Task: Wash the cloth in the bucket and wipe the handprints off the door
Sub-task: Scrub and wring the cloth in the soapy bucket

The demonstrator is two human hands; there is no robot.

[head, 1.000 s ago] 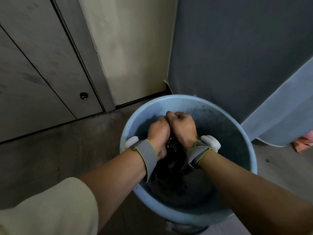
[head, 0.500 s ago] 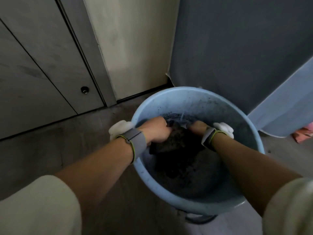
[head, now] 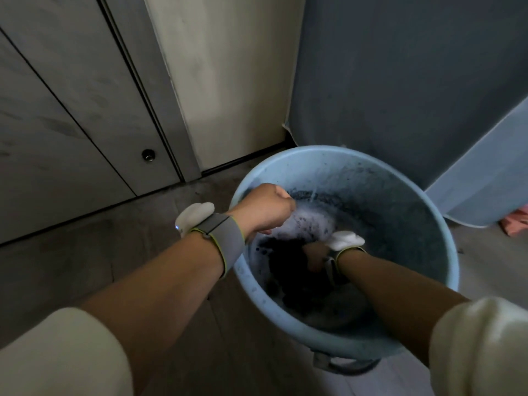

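Observation:
A light blue bucket (head: pixel 345 151) stands on the floor and holds foamy water (head: pixel 310 221). A dark wet cloth (head: pixel 288 270) hangs inside it, near the left wall. My left hand (head: pixel 265 211) is a fist at the bucket's left rim, and the cloth's upper end runs up under it. Lower down in the bucket, my right hand (head: pixel 314 254) grips the same cloth, its fingers partly hidden by the fabric. The grey door (head: pixel 71 130) at the upper left carries dark smudges.
A round metal fitting (head: pixel 148 155) sits low on the door by its frame. A beige wall panel and a dark blue-grey wall stand behind the bucket. Pale blue fabric (head: pixel 483 178) hangs at the right, with something pink (head: pixel 515 224) on the floor beyond. The bucket's grey handle (head: pixel 340 364) hangs at the front.
My hands were pressed together over the cloth; now they have drawn apart, the left rising to the rim and the right sinking lower. White foam has appeared on the water.

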